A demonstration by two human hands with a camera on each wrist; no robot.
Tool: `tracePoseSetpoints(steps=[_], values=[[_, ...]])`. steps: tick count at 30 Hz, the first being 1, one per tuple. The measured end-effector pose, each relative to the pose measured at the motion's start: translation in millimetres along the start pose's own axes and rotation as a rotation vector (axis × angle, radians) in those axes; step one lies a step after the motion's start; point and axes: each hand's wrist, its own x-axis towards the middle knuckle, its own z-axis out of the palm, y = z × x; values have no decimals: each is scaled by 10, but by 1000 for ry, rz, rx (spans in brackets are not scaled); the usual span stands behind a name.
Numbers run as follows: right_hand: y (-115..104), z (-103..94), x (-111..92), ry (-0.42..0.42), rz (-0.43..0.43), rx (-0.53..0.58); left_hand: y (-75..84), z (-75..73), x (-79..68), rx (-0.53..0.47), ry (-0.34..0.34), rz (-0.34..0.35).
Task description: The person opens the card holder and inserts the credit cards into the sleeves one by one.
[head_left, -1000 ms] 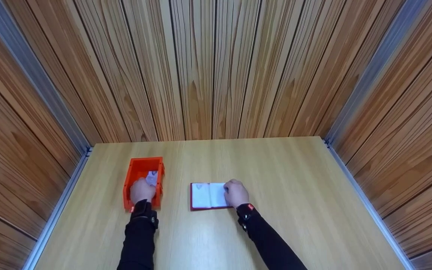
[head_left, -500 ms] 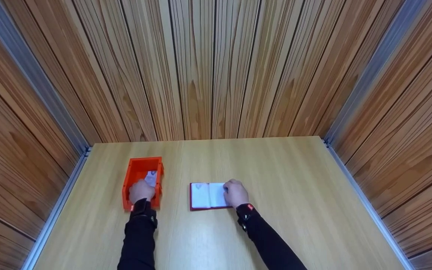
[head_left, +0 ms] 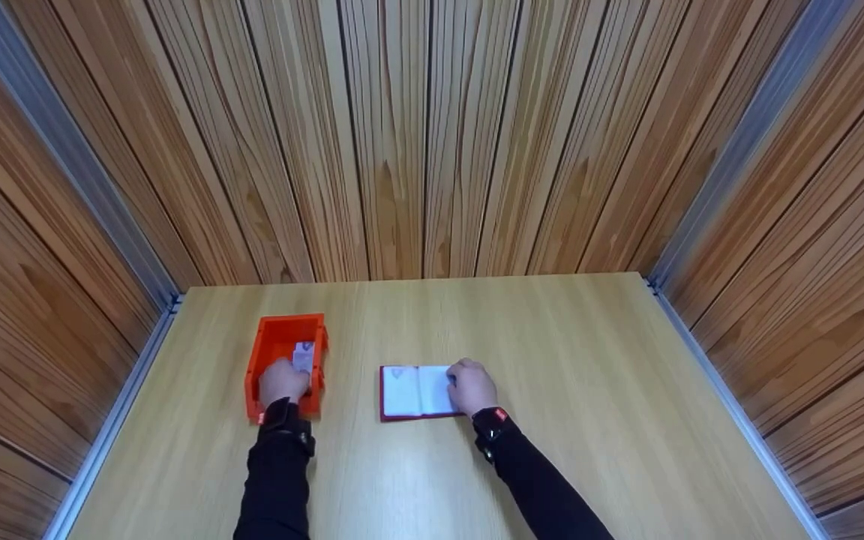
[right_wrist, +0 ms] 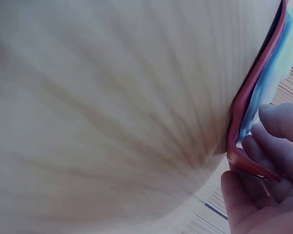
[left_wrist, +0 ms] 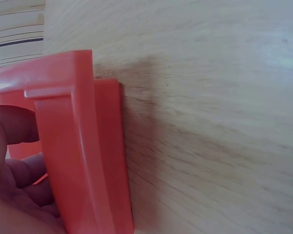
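Note:
An orange-red plastic bin stands on the left of the table, with a pale purple-and-white piece of paper or card inside along its right side. My left hand reaches into the bin's near end, beside that piece. The left wrist view shows its fingers bent behind the bin wall, their tips partly hidden. At the centre a small red-covered booklet lies open with whitish pages. My right hand grips its right edge. In the right wrist view the red cover passes between thumb and fingers.
The light wooden tabletop carries the bin and the booklet. Wood-plank walls enclose it at the back and both sides, with metal rails along the side edges.
The purple-and-white piece in the bin has turned slightly from tilted to straighter beside my left hand. My right hand and the booklet have stayed in place.

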Motion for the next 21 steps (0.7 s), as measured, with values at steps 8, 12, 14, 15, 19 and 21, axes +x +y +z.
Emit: tracePoseSetpoints(steps=[8,12,14,15,19,21], values=[[-9,4,-3,-16,15,6,2,-4,-3,-53,-14,0],[-9,2,-4,-14,28,16,-6,-8,1,-74,-33,4],[-9,2,-4,-11,28,18,-16,-5,6,-86,-36,3],[-9,2,-3,-10,27,18,-27,0,15,-96,-38,-1],[-8,1,-9,3,8,15,-63,18,43,-107,5,17],[-8,-5,-13,11,0,14,-72,26,60,-111,30,32]])
